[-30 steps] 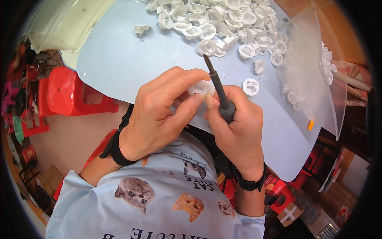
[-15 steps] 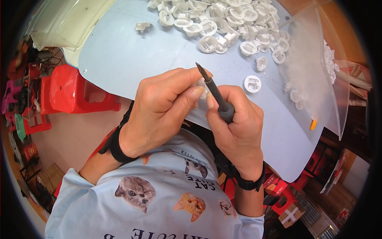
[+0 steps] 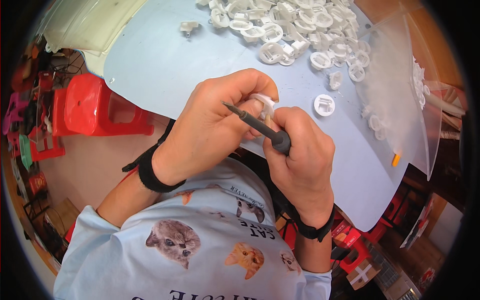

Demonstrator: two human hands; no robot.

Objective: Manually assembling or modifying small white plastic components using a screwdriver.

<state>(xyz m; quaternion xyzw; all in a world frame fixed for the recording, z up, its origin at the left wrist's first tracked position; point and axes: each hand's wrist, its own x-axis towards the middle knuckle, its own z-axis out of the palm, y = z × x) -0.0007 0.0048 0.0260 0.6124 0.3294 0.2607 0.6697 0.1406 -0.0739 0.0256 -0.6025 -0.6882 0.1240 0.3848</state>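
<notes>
Between the bent fingers and thumb of my left hand is a small white round plastic part. The fingers hide much of it. My right hand is closed around a dark grey pointed tool with a tapered metal tip and a thick rounded collar. The shaft crosses in front of the left fingers, and its tip points up and to the left, away from the part. My right thumb and forefinger come up against the lower side of the white part.
A heap of similar white parts covers the far side of the pale blue table. One loose part lies right of my hands. A clear plastic sheet stands at right, near a small orange piece. Red stools stand at left.
The tool has swung left and down, its tip now pointing more sideways. My left hand has turned, so more of the white part shows. The view has shifted slightly.
</notes>
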